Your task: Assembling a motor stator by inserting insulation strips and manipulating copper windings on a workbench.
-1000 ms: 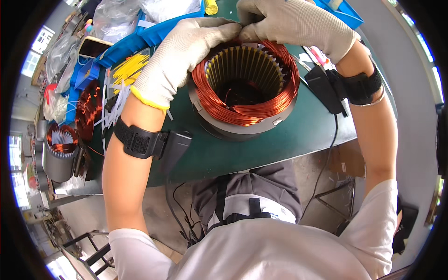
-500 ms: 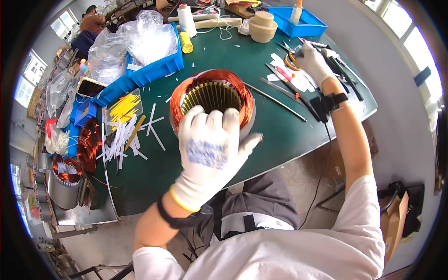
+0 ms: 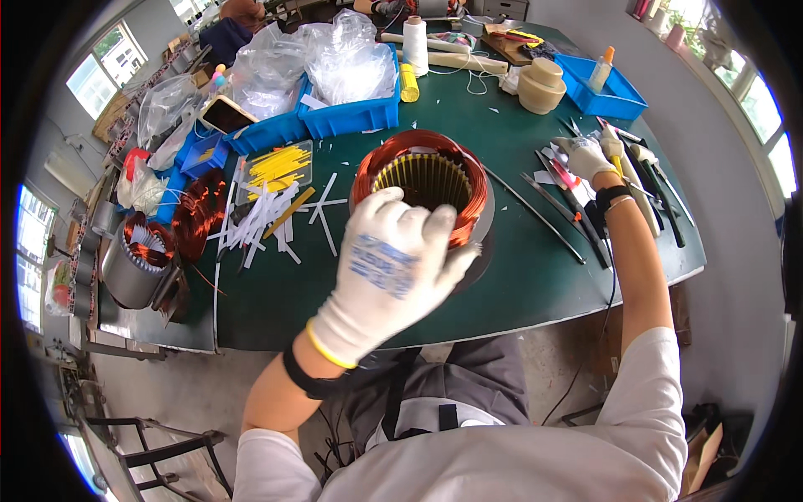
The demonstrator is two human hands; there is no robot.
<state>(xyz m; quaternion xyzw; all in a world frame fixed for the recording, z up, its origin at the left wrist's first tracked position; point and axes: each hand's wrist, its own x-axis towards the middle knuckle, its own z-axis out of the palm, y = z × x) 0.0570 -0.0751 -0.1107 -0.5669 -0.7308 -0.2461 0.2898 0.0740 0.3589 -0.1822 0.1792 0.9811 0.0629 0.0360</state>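
A motor stator (image 3: 478, 180) with a thick ring of copper windings and yellow slot liners stands upright on the green table in front of me. My left hand (image 3: 389, 255), in a white glove, has its fingers bent over the near rim of the windings, with the thumb along the right side. At the right of the table my gloved right hand (image 3: 587, 157) is closed over the handles of scissors (image 3: 572, 127). Only the blades show beyond the fingers; the handles are hidden. Beside that hand lie a pink-and-black cutting tool (image 3: 577, 194) and a long metal rod (image 3: 535, 215).
White paper strips (image 3: 266, 216) and yellow strips (image 3: 280, 165) lie left of the stator. Blue bins (image 3: 351, 119) with plastic bags stand behind them. A blue tray (image 3: 615, 102) holds a bottle at back right. Another stator (image 3: 134, 272) stands at left.
My right hand has moved onto the scissors, covering their orange handles. My left hand stays at the stator's near rim. The whole view has shifted, so the table appears farther right and lower.
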